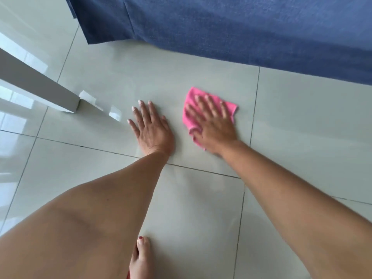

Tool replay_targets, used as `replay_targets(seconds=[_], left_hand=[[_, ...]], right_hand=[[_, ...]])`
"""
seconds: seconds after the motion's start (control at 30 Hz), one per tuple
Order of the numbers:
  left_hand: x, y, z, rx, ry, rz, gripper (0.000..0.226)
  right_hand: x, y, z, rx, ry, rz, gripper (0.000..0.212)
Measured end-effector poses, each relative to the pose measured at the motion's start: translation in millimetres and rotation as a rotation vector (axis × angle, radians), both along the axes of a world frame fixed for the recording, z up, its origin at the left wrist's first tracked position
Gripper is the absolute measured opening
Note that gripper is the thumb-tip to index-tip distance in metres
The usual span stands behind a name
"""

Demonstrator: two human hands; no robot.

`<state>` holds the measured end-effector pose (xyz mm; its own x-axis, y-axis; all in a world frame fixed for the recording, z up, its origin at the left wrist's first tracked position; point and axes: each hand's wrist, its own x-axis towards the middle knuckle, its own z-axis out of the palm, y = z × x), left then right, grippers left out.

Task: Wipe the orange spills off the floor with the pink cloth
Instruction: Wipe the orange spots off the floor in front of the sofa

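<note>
Pressing down flat with fingers spread, the right hand (213,125) lies on the pink cloth (209,109), which sits crumpled on the pale tiled floor (302,127) near the hem of a blue fabric cover (241,27) hanging along the far side. The hand and cloth look slightly blurred. The left hand (152,127) rests just beside them, apart from the cloth, open with its palm flat on the same tile and fingers fanned out, gripping nothing. A white furniture leg (40,85) slants down to the floor at the left, well apart from both hands. A bare foot (141,258) shows at the near edge. No orange marks can be made out on the tiles around the cloth.
</note>
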<state>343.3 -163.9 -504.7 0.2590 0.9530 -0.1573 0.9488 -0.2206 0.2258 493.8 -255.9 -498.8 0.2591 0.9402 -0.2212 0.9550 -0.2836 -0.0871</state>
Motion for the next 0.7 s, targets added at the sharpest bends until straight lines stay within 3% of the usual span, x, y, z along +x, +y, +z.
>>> replay_targets(seconds=[0.1, 0.17, 0.3, 0.43, 0.53, 0.7], left_hand=[[33.4, 8.8, -0.5, -0.015, -0.028, -0.082, 0.06], [51.5, 15.3, -1.4, -0.022, -0.02, -0.135, 0.061], [74.2, 20.0, -7.7, -0.003, 0.022, -0.165, 0.062], [76.8, 16.5, -12.4, 0.039, 0.055, -0.154, 0.062], [77.1, 16.8, -12.4, 0.045, 0.058, -0.155, 0.062], [75.4, 17.9, -13.2, 0.048, 0.025, -0.156, 0.059]], right_hand=[[4.8, -55.3, -3.9, 0.002, -0.012, 0.203, 0.074], [40.0, -94.0, -6.2, -0.004, -0.033, 0.156, 0.074], [123.3, -114.6, -2.6, -0.025, -0.057, -0.354, 0.066], [150.8, -40.4, 1.3, 0.031, 0.023, -0.723, 0.065], [136.5, 24.0, 0.5, 0.034, 0.046, -0.654, 0.066], [75.6, 66.0, 3.0, 0.013, 0.01, -0.248, 0.063]])
